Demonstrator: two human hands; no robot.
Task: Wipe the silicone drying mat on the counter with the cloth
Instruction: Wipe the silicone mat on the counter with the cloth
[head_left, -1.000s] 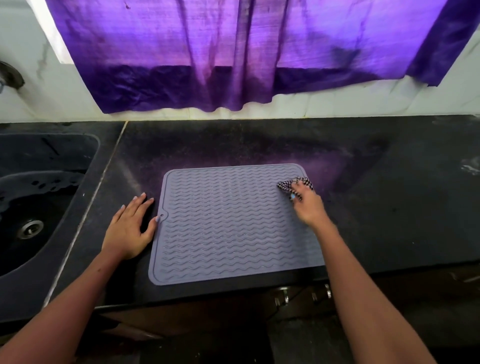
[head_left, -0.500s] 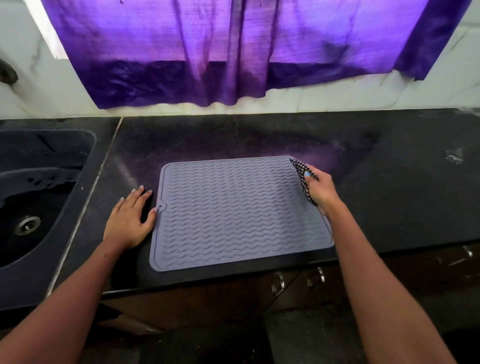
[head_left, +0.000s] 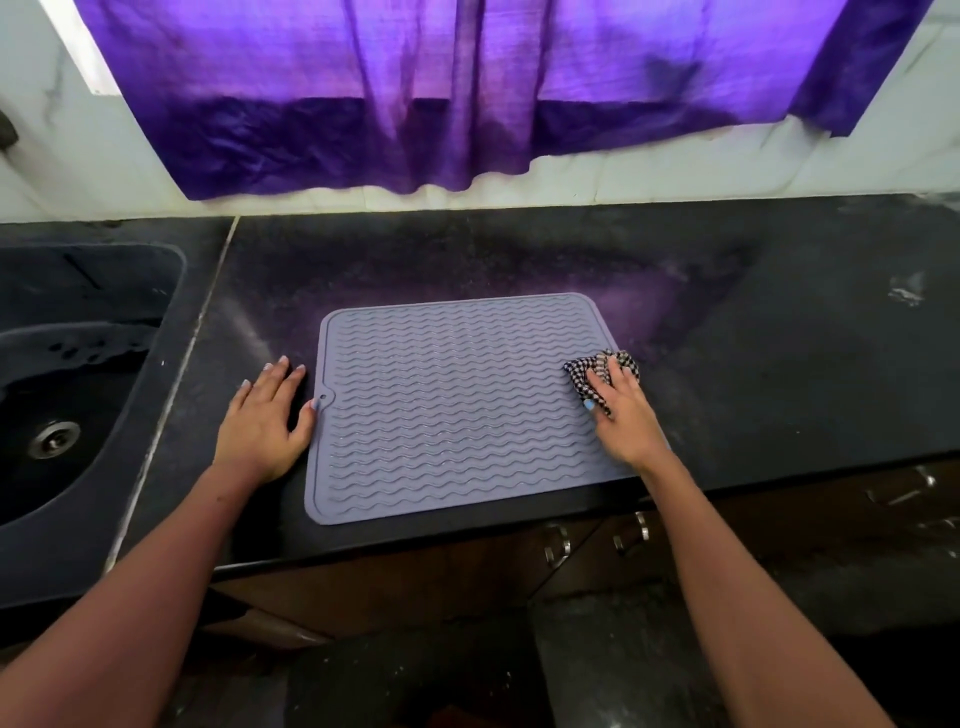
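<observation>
1. Two hands, two jobs. The left hand (head_left: 265, 421) lies flat on the dark worktop (head_left: 779, 374) just beside the mat's left edge, fingers straight, thumb side touching the rim near the little hanging hole. My guess is it's there to stop the mat from sliding while the other side gets scrubbed. Nothing is in its grip.

2. The right hand (head_left: 621, 415) has its grip bunched around the checked cloth (head_left: 602, 366), pressing it down at the mat's right edge, roughly halfway along that side. A wadded cloth gives more pressure than a flat one, so that makes sense.

3. The silicone drying mat (head_left: 457, 405) sits flat near the front of the worktop, between the hands, its front edge close to the lip. It's a grey-lilac rectangle with rounded corners, a raised rim and rows of wavy ridges. Looks soft and grippy, the kind of surface where grime hides in the grooves.

4. The cloth is thin woven stuff in a small dark-and-light check, crumpled.

5. The worktop is dark speckled stone with a dusty haze. A dark sink (head_left: 78, 395) sits to the left, and a purple curtain (head_left: 467, 88) hangs behind.
</observation>
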